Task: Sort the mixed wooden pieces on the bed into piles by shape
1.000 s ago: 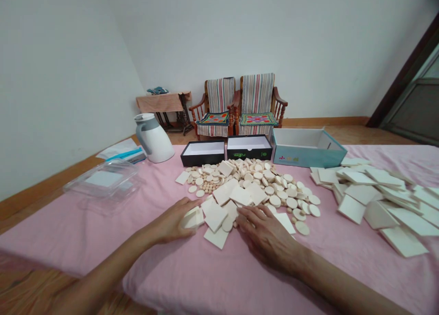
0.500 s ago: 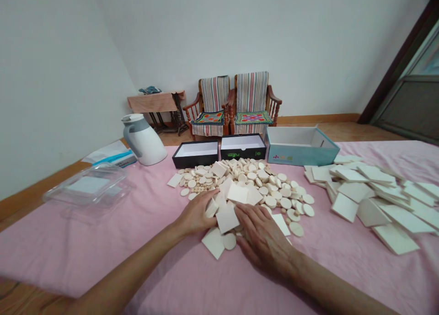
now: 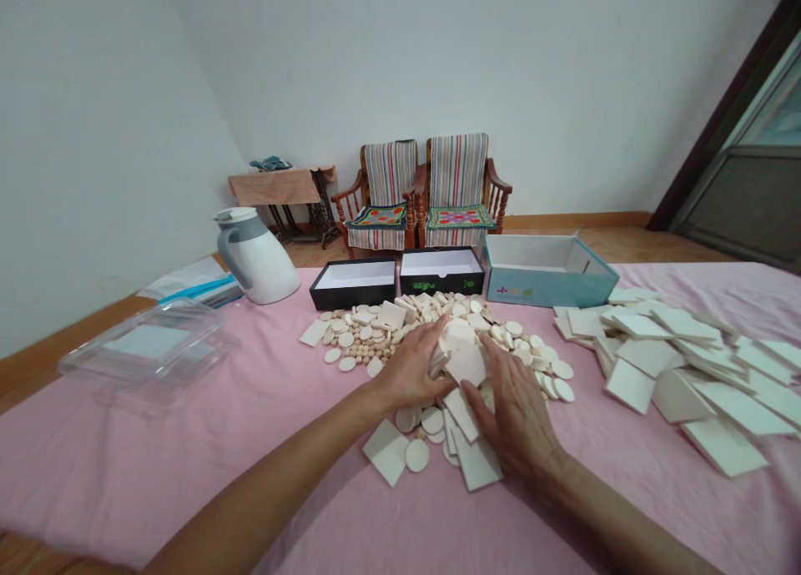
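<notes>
My left hand (image 3: pixel 413 370) curls around a bunch of pale wooden pieces, thumb toward me and fingers on the far side. Pressed against the bunch from the other side is my right hand (image 3: pixel 522 404), its thumb and fingers bent around it. A square wooden tile (image 3: pixel 468 365) lies uppermost between the two hands; what is under it is partly hidden. Around them spreads a heap of round wooden discs (image 3: pixel 551 366), small wooden beads (image 3: pixel 369 350) and some squares. Nearer me, loose square tiles (image 3: pixel 479 461) and a disc (image 3: pixel 417 456) lie on the pink cloth (image 3: pixel 300 491).
Two black boxes (image 3: pixel 354 295) (image 3: pixel 441 284) and a larger light-blue box (image 3: pixel 551 287) stand behind the heap. At right is a pile of square tiles (image 3: pixel 719 375). A clear plastic container (image 3: pixel 150 341) and a white jug (image 3: pixel 266 262) stand at left.
Both hands have moved right and slightly away from me, with wooden pieces bunched between them. Several tiles and discs now show on the cloth below the hands.
</notes>
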`<action>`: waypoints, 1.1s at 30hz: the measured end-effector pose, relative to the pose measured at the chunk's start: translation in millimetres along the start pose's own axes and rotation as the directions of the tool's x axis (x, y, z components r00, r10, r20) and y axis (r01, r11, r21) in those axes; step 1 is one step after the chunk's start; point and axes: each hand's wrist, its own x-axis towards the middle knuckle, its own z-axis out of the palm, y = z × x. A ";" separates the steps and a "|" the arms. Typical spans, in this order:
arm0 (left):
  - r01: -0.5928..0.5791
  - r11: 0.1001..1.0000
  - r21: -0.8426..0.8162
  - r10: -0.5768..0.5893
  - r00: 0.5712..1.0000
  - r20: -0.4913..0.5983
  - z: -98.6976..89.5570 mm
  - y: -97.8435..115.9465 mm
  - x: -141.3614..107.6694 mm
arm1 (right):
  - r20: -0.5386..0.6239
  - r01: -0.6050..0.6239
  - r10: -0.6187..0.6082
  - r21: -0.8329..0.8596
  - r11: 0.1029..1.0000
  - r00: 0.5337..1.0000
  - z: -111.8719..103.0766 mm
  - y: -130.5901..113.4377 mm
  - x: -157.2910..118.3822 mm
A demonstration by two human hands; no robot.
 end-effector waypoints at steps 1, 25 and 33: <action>-0.032 0.999 0.014 0.032 0.999 -0.001 -3.5 0.8 -1.9 | -0.009 -0.017 0.017 -0.003 1.000 1.000 -0.6 3.7 1.4; 0.537 0.826 0.172 -0.433 0.799 -0.417 -40.2 -122.4 -18.9 | 0.005 0.031 -0.031 0.034 0.999 0.999 -1.9 24.5 7.8; 0.309 0.946 0.096 -0.256 0.896 -0.364 -19.0 -80.8 5.3 | 0.014 0.031 -0.031 0.031 0.999 0.999 -2.6 24.8 7.5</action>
